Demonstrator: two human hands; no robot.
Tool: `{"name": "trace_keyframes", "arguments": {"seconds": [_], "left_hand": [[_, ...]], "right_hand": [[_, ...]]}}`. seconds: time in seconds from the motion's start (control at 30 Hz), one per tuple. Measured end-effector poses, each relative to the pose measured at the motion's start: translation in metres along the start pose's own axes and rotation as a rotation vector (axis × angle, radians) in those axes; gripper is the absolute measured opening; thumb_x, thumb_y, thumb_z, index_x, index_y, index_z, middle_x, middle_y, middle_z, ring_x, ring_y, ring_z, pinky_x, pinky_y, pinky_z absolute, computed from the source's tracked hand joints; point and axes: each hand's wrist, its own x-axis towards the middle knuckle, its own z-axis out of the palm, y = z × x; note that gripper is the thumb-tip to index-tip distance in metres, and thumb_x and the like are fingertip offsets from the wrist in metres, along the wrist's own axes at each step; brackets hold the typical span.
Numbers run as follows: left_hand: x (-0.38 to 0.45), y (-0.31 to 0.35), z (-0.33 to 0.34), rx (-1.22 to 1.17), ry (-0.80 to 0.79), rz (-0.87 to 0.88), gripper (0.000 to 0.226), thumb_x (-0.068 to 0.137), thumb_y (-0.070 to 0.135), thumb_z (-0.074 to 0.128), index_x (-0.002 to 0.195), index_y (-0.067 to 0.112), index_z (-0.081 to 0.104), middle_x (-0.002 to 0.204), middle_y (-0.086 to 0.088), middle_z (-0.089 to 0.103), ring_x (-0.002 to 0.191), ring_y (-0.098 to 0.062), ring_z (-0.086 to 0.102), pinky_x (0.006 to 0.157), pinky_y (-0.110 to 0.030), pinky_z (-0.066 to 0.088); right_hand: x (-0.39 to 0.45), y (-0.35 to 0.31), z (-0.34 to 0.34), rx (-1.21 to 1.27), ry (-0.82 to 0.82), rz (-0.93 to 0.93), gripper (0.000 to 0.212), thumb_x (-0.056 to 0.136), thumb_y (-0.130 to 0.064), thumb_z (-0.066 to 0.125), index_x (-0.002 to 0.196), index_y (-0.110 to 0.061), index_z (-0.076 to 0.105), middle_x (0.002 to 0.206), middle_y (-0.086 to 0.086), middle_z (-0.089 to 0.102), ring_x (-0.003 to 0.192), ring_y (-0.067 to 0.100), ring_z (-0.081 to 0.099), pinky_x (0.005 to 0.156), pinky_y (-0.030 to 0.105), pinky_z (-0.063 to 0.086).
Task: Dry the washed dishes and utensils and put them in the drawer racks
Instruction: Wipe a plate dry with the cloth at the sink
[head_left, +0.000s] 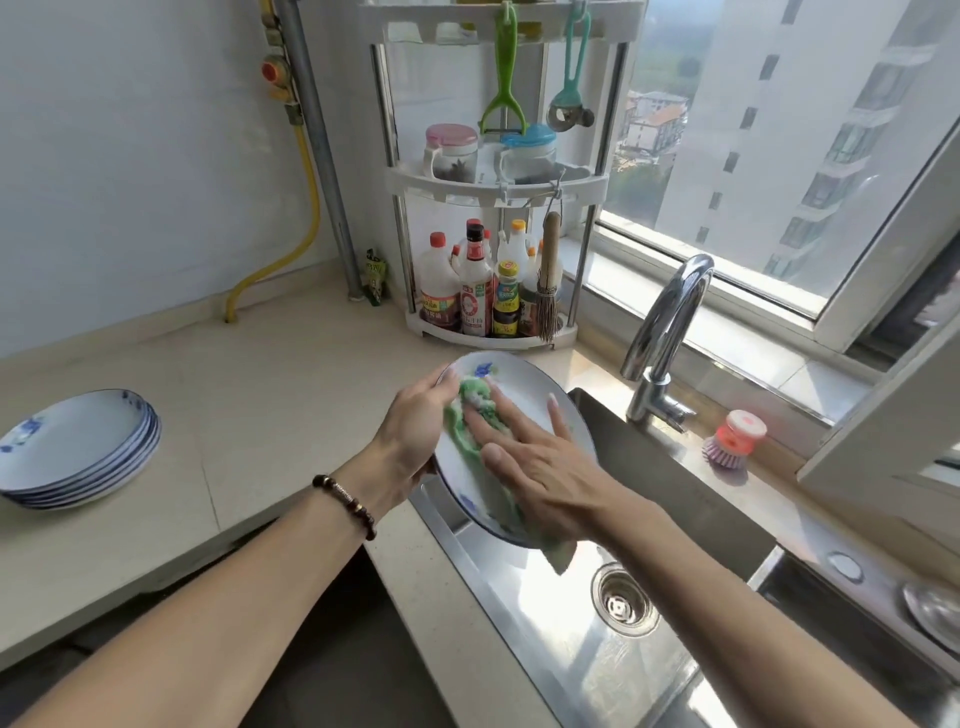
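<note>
Both forearms reach in from the near edge and meet over the left rim of the sink (545, 665). The left hand (410, 431) comes in from the near left, a bead bracelet (345, 505) on its wrist, and grips the left edge of the plate (524, 389), thumb over the rim and fingers curled behind it. The plate is held tilted, its face turned toward the right hand, over the line where the counter (249, 395) meets the sink. The right hand (540, 467) lies flat on the plate's face with fingers straight and spread, pressing a green cloth (470, 415) against it; the cloth bunches under the fingers and a corner hangs below the plate's near rim.

On the counter well to the left sits a stack of plates (78, 452), apart from both hands. At the far corner stands a rack (493, 182) with bottles (478, 291) on its lowest shelf. The tap (665, 338) rises just right of the held plate, and a dish brush (735, 439) stands on the ledge farther right. The drain (623, 605) lies near the right forearm.
</note>
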Motion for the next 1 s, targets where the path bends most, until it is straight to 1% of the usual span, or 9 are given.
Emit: {"name": "trace_keyframes", "arguments": {"seconds": [0.1,0.23,0.4,0.53,0.63,0.73,0.87,0.93,1.0], "left_hand": [[-0.003,-0.001,-0.003,0.003,0.081,0.029,0.035,0.110,0.029,0.035,0.119,0.018,0.067,0.110,-0.011,0.075,0.098,-0.031,0.074,0.086,-0.051,0.059],[0.002,0.004,-0.014,0.020,0.184,0.060,0.034,0.109,0.030,0.037,0.110,0.021,0.070,0.107,-0.011,0.076,0.094,-0.031,0.074,0.083,-0.055,0.060],[-0.001,0.000,-0.006,0.043,0.037,-0.027,0.037,0.110,0.031,0.035,0.118,0.016,0.068,0.109,-0.014,0.075,0.097,-0.032,0.074,0.076,-0.040,0.059],[-0.004,0.003,-0.007,0.116,-0.049,0.022,0.034,0.110,0.028,0.035,0.122,0.021,0.066,0.108,-0.007,0.076,0.095,-0.026,0.075,0.061,-0.030,0.058],[-0.005,0.004,-0.009,0.158,0.007,0.055,0.033,0.110,0.030,0.037,0.121,0.022,0.066,0.104,-0.006,0.077,0.086,-0.023,0.075,0.049,-0.024,0.052],[0.001,0.006,-0.012,0.139,0.143,0.130,0.033,0.109,0.030,0.039,0.124,0.022,0.067,0.106,-0.004,0.076,0.090,-0.021,0.075,0.062,-0.031,0.058],[0.010,0.006,-0.006,0.052,0.297,0.177,0.031,0.108,0.026,0.041,0.120,0.020,0.069,0.110,-0.006,0.074,0.098,-0.026,0.072,0.072,-0.036,0.059],[0.013,0.007,0.000,-0.032,0.316,0.103,0.029,0.109,0.028,0.040,0.110,0.023,0.069,0.108,-0.008,0.073,0.093,-0.028,0.071,0.064,-0.033,0.058],[0.014,0.009,0.005,-0.067,0.276,-0.037,0.027,0.108,0.032,0.040,0.113,0.025,0.065,0.105,-0.009,0.074,0.088,-0.029,0.071,0.058,-0.034,0.058]], "right_hand": [[-0.001,0.026,-0.011,-0.097,-0.036,0.124,0.109,0.063,-0.086,-0.033,0.157,-0.035,-0.010,0.159,-0.002,-0.028,0.150,0.008,-0.022,0.113,0.049,-0.032],[-0.030,0.012,0.002,-0.076,-0.103,0.042,0.112,0.070,-0.087,-0.023,0.161,-0.028,0.003,0.164,0.001,-0.023,0.151,0.008,-0.022,0.117,0.053,-0.025],[-0.004,-0.017,0.005,-0.048,-0.027,-0.130,0.093,0.084,-0.077,-0.014,0.161,-0.031,0.008,0.165,-0.002,-0.023,0.151,0.007,-0.023,0.115,0.044,-0.029],[0.011,0.015,-0.009,-0.252,0.038,-0.036,0.099,0.079,-0.074,-0.025,0.161,-0.030,0.010,0.161,-0.002,-0.029,0.150,0.011,-0.025,0.118,0.053,-0.024],[0.005,0.037,-0.009,-0.318,0.033,0.031,0.100,0.081,-0.072,-0.023,0.157,-0.031,0.028,0.163,-0.006,-0.024,0.151,0.013,-0.022,0.119,0.054,-0.022],[-0.013,0.045,0.001,-0.222,-0.010,0.050,0.100,0.082,-0.078,-0.018,0.151,-0.034,0.041,0.168,-0.005,-0.009,0.153,0.012,-0.014,0.121,0.052,-0.017],[-0.037,0.023,0.018,0.101,0.060,0.007,0.077,0.086,-0.081,0.029,0.125,-0.025,0.065,0.163,-0.004,0.026,0.149,0.011,0.020,0.124,0.039,0.013],[-0.037,0.019,0.030,0.052,0.265,-0.040,0.051,0.084,-0.064,0.063,0.109,-0.019,0.067,0.147,-0.001,0.048,0.132,0.017,0.041,0.110,0.034,0.038],[-0.033,0.026,0.039,-0.070,0.540,-0.099,0.029,0.082,-0.032,0.079,0.098,-0.018,0.060,0.122,0.003,0.063,0.106,0.024,0.056,0.091,0.042,0.053]]}}
